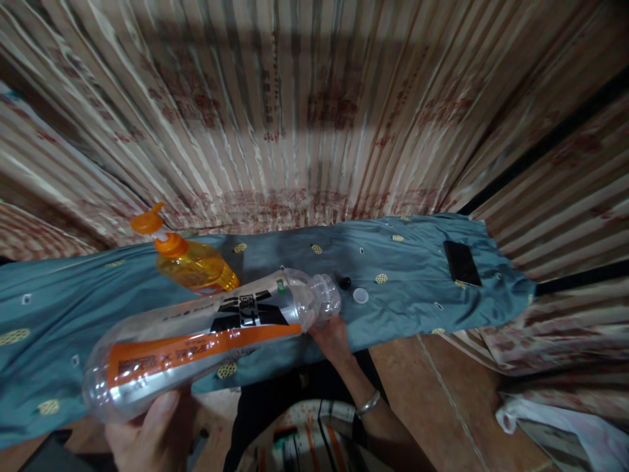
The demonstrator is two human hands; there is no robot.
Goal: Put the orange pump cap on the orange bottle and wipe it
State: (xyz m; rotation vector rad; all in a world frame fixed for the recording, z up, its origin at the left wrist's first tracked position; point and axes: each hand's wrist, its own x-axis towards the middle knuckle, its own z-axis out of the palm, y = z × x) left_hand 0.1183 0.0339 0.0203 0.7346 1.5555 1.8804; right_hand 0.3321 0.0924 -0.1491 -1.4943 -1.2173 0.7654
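Observation:
A large transparent plastic bottle [206, 334], with an orange, black and silver label, lies tilted across the view, its neck towards the right. My left hand [152, 426] grips it near the base, thumb along the near side. Around the neck end closes my right hand [333, 337]; most of its fingers are hidden behind the plastic. The bottle's mouth appears uncapped. Just right of the mouth, a small white translucent disc [360, 296], perhaps a cap, lies on the cloth beside a small black round object [345, 282].
An orange pump bottle [196, 265] of yellow liquid stands behind the held bottle. A black phone [462, 262] lies at the right end of the blue-green cloth [413, 282]. Patterned curtains [314, 131] hang behind. A white bag [555, 419] sits low at the right.

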